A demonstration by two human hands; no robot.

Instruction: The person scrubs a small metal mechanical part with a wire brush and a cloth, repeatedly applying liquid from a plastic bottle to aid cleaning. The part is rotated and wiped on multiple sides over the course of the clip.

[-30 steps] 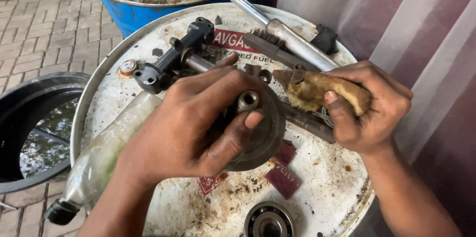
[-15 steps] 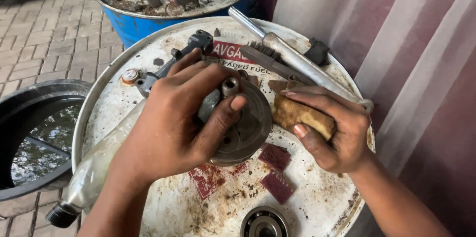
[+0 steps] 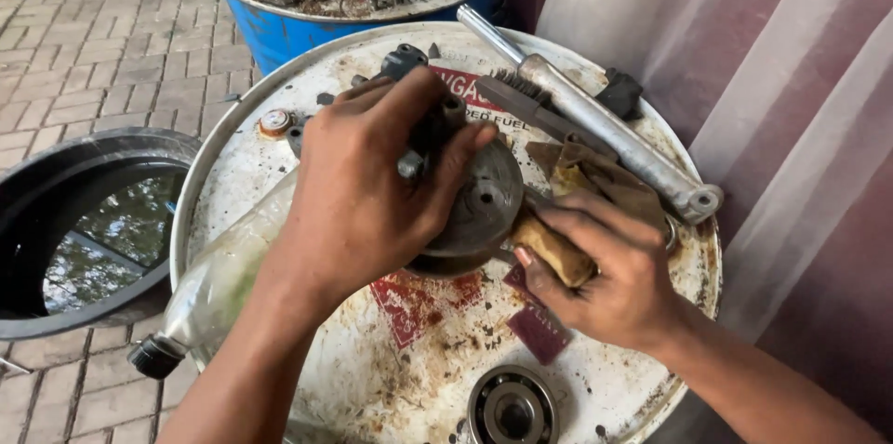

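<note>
Drum top (image 3: 279, 174) was crowded. Left hand (image 3: 367, 193) and right hand (image 3: 605, 281) blocked the centre around the round metal part (image 3: 479, 207). Long steel tube (image 3: 595, 119) barred the far right edge, plastic bottle (image 3: 219, 281) the left edge, bearing (image 3: 512, 407) the near rim. Bare room lay only near-left of the bearing.

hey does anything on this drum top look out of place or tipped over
Yes. A clear plastic bottle lies on its side, its capped end hanging past the white drum lid's left rim. The lid is also rust-stained.
</note>
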